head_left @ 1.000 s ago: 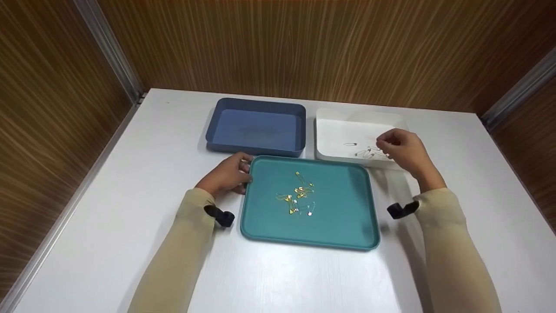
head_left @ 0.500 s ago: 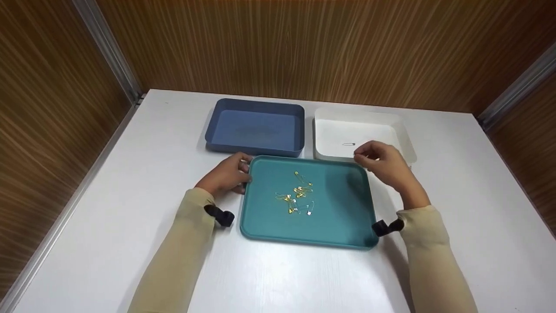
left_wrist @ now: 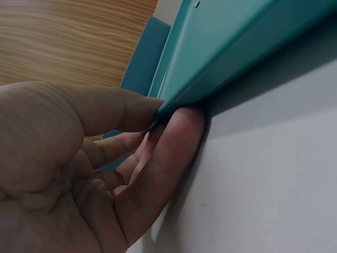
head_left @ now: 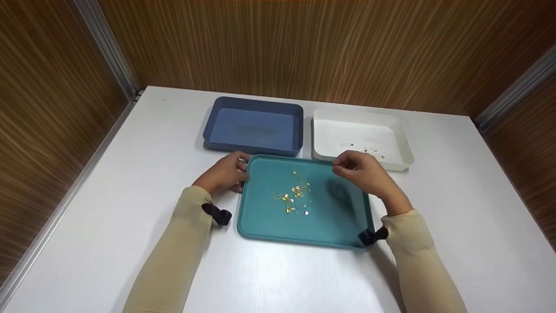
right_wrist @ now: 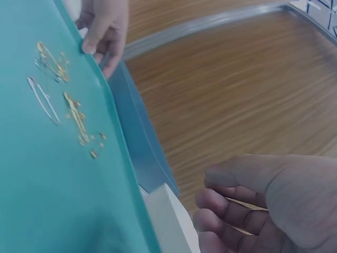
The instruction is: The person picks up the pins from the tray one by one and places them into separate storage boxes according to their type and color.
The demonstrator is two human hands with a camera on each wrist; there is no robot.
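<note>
Wood-grain panels wall in the white table (head_left: 108,208) you're working at, with a teal tray (head_left: 334,226) nearest you, a blue tray (head_left: 254,126) behind it on the left and a white tray (head_left: 360,134) behind it on the right.

The safety pins (head_left: 295,198), gold with a few silver, lie in a loose cluster near the middle of the teal tray. Your right hand (head_left: 365,174) hovers over the tray's far right part, a little to the right of that cluster and not touching it; its fingers are loosely curled and hold nothing that shows. Your left hand (head_left: 226,174) grips the tray's far left corner, thumb on the rim and fingers tucked under the edge, well left of the pins.

A second ago your right hand was over the white tray among the silver pins (head_left: 367,151) there; it has since come back toward you and leftward, over the teal tray. Your left hand has stayed put.

The right wrist view is dim and blurred, so your fingertips are hard to read there. The pins in the white tray are too small to count.
</note>
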